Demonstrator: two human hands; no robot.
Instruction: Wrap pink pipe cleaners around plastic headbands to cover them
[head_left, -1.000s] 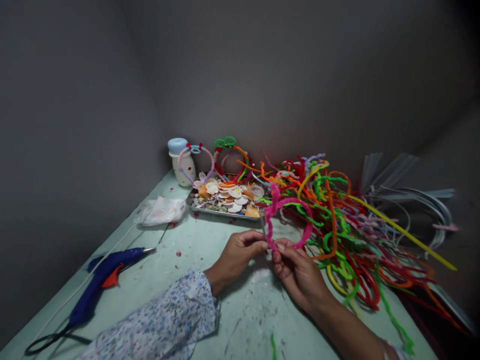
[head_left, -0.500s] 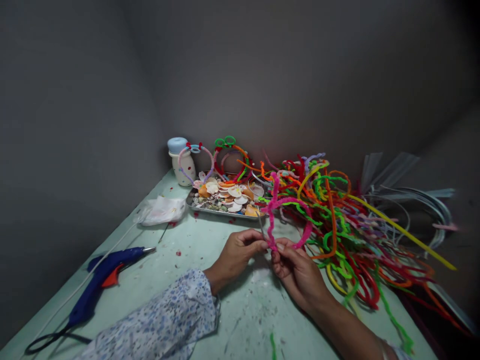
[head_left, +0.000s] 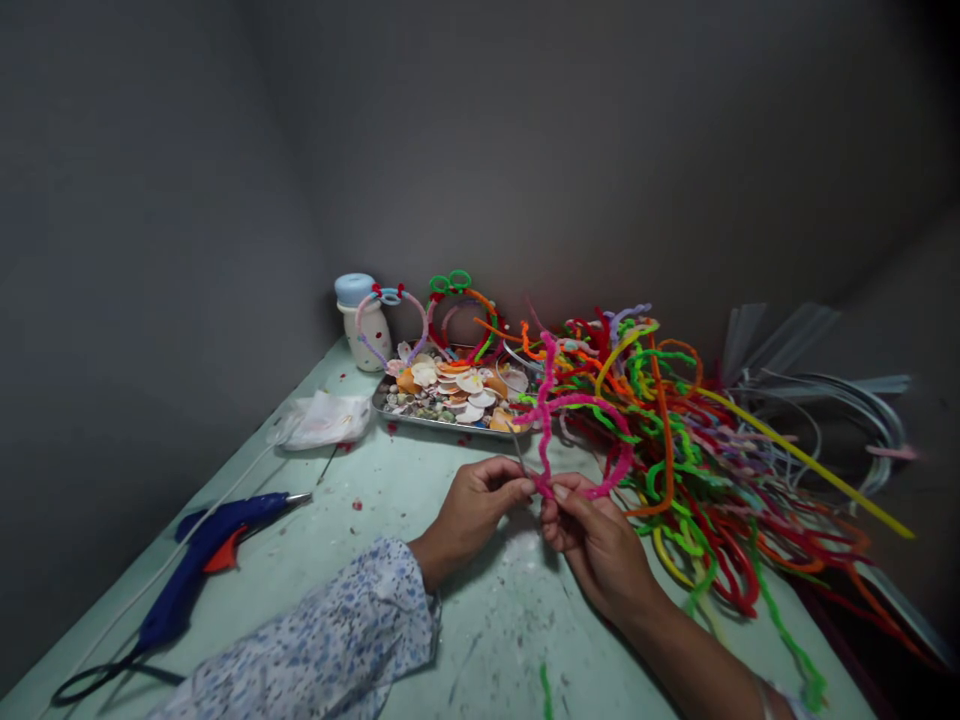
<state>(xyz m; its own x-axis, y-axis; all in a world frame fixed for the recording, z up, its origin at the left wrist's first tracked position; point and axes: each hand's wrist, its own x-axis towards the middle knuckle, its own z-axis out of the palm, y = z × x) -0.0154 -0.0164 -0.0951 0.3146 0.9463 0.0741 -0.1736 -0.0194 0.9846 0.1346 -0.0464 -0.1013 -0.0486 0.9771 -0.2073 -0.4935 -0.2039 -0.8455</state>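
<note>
A pink fuzzy pipe-cleaner piece (head_left: 585, 402), curved into a loop with wavy strands sticking up, is held between both hands over the table. My left hand (head_left: 487, 502) pinches its lower left end between thumb and fingers. Close beside it, my right hand (head_left: 596, 540) grips the bottom of the loop, thumb against the fingers. A thin grey wire end pokes up by the left fingertips. Behind the hands lies a metal tray (head_left: 450, 430) of shells and small stones.
A blue glue gun (head_left: 187, 570) with its cord lies at the left, near a white packet (head_left: 326, 420). Decorated headbands (head_left: 427, 330) and a blue-lidded jar (head_left: 366, 330) stand behind. Tangled pipe cleaners (head_left: 697, 470) and clear strips (head_left: 870, 410) fill the right.
The pink piece has tilted and turned slightly, its loop shifting a little right and its upper strand leaning left. Both hands keep their pinch, with only small finger movements.
</note>
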